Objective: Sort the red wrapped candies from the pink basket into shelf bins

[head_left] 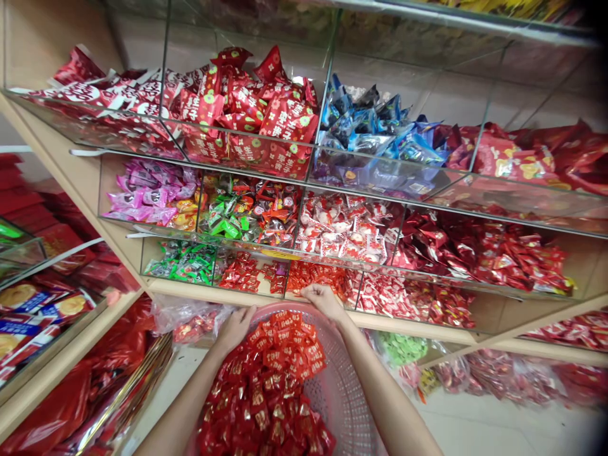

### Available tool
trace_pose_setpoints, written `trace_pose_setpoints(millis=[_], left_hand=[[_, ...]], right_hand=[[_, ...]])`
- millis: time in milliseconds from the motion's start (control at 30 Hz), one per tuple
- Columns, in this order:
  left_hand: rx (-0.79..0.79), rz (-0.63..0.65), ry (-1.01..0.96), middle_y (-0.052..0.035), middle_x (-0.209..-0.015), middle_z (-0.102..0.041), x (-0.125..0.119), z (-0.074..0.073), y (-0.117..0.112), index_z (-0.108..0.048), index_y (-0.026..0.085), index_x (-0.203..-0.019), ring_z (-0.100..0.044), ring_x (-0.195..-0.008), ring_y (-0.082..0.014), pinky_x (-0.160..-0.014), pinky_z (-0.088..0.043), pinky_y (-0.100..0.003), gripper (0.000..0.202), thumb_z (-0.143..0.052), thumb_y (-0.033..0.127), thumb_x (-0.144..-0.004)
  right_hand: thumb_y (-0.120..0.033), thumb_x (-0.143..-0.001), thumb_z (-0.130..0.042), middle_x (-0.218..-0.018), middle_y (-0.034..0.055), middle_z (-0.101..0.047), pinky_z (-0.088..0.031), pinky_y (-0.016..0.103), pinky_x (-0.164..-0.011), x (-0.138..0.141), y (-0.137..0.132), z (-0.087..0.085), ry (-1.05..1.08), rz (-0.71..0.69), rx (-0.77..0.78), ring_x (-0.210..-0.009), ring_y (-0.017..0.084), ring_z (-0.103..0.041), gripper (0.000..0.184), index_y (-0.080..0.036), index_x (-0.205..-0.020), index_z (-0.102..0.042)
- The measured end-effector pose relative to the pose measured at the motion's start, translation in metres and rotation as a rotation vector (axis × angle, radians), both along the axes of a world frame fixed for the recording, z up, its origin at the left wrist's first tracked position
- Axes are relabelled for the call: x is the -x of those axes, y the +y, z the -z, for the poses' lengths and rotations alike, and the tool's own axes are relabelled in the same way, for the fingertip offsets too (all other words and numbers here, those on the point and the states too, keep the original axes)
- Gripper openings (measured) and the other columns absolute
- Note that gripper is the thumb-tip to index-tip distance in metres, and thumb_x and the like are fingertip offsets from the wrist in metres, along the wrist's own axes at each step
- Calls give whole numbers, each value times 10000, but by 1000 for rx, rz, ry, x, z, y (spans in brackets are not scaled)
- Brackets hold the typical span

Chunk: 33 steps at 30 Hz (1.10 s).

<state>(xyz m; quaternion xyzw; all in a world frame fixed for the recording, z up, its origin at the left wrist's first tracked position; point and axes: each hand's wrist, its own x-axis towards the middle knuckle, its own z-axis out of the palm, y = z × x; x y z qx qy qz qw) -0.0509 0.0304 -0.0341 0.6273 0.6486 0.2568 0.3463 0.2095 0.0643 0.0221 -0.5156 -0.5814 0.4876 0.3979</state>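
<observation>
My pink basket (pixel 349 380) sits at the bottom centre of the frame, a round plastic one, its wall pierced with rows of small slots. Inside, bright orange-red packets (pixel 292 345) with pale lettering lie heaped toward the top, and deep red wrapped sweets (pixel 261 405), shiny with gold-brown glints, fill the lower left; the right side of the wall shows bare. My left hand (pixel 236 329) has its fingers together, clamped on the rim at upper left. My right hand (pixel 323 301) bends its fingers at the far rim, beside the wooden shelf edge (pixel 403 323); whether they grip, I cannot tell.
</observation>
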Motion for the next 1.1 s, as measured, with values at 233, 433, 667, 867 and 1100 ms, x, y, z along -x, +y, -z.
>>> trace_pose_setpoints(millis=[233, 433, 667, 867, 1100], left_hand=[[-186, -52, -245, -69, -970, -682, -24, -40, -24, -625, 161, -933, -605, -934, -200, -849, -457, -297, 392, -455, 480, -784], [168, 67, -631, -55, -916, -690, -53, -80, -60, -608, 178, -1033, -645, -798, -183, -722, -519, -295, 444, -557, 491, -723], [166, 7, -669, -37, -886, -691, -57, -60, -60, -620, 171, -959, -638, -774, -159, -733, -513, -282, 377, -611, 432, -686], [193, -15, -659, -43, -907, -691, -61, -43, -62, -604, 171, -962, -655, -783, -178, -692, -520, -280, 398, -619, 448, -676], [228, -69, -761, -64, -907, -694, -60, -46, -64, -579, 166, -972, -664, -843, -197, -759, -531, -309, 425, -608, 484, -691]], right_hand=[[-488, -633, -686, -514, -75, -396, -191, 205, -440, 14, -68, -13, 345, -131, 337, -443, 48, -276, 345, -174, -670, -549], [-474, -648, -683, -504, -67, -403, -203, 221, -444, 28, -87, -8, 340, -160, 356, -445, 60, -272, 308, -182, -672, -588], [-446, -687, -662, -726, -13, -571, -337, 221, -527, 32, -83, 8, 122, -39, 9, -557, 92, -424, 328, -200, -902, -632], [-398, -802, -561, -829, 32, -613, -407, 256, -709, 27, -84, 11, -103, -95, -245, -763, 148, -538, 220, -212, -827, -675], [-433, -835, -501, -797, 27, -615, -413, 254, -719, 26, -85, 5, -31, -135, -201, -768, 147, -540, 289, -192, -792, -654]])
